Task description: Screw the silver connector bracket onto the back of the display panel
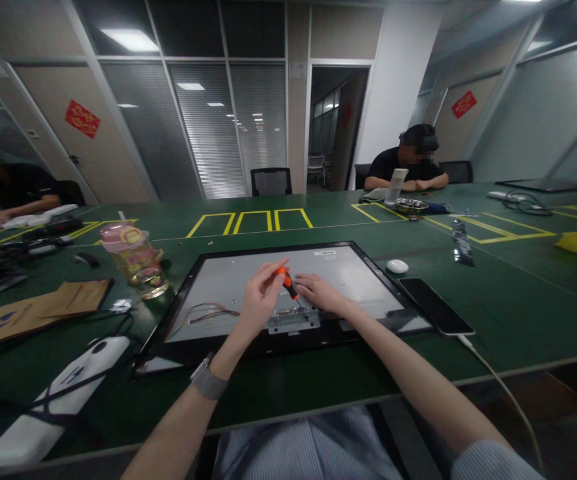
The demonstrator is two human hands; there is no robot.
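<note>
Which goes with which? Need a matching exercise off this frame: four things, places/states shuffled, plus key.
1. screwdriver
2. phone
3. drink bottle
4. watch

A. on the left wrist
B. dark screen facing up
C. at the left hand's fingertips
D. standing left of the panel

Pairs: 1-C, 2-B, 3-D, 4-A

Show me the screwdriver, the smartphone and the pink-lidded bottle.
Screwdriver (289, 284), head view: on its orange-and-black handle.
Smartphone (435, 305), head view: on its dark screen.
Pink-lidded bottle (139, 264), head view: on its see-through body.
</note>
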